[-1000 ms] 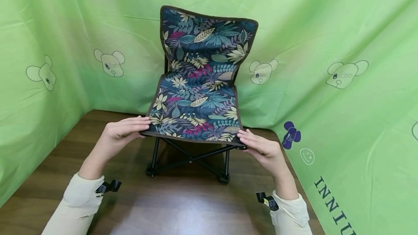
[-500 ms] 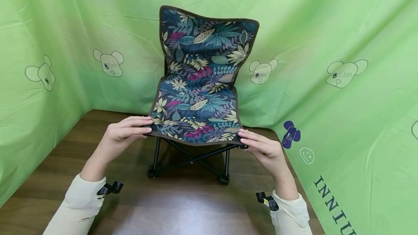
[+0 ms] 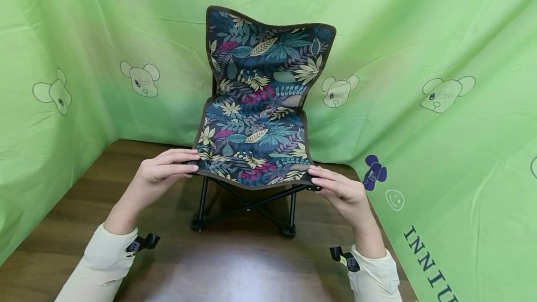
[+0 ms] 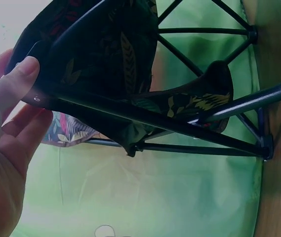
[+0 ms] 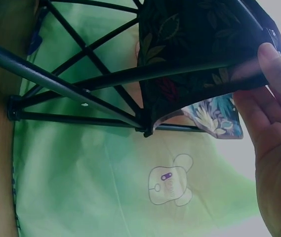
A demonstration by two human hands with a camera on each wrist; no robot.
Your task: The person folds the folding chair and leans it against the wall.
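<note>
A small folding chair [image 3: 256, 120] with leaf-print fabric and a black crossed frame [image 3: 247, 204] stands on the wooden table [image 3: 235, 264]. My left hand [image 3: 161, 174] pinches the seat's front left corner, thumb underneath and fingers on top. My right hand [image 3: 337, 190] pinches the front right corner the same way. From the left wrist view, the thumb [image 4: 17, 81] presses the underside of the seat [image 4: 105, 54] by the frame bar. The right wrist view shows the thumb [image 5: 278, 69] against the seat's dark underside [image 5: 194, 39].
Green cloth with bear prints [image 3: 444, 92] hangs behind and on both sides, close to the chair. A purple bear print [image 3: 373, 171] sits right of the chair. Bare wooden table lies in front of the chair legs [image 3: 289, 229].
The front of the seat has narrowed: my two hands have drawn its front corners slightly inward, and the seat fabric sags more. The backrest top has tilted a little.
</note>
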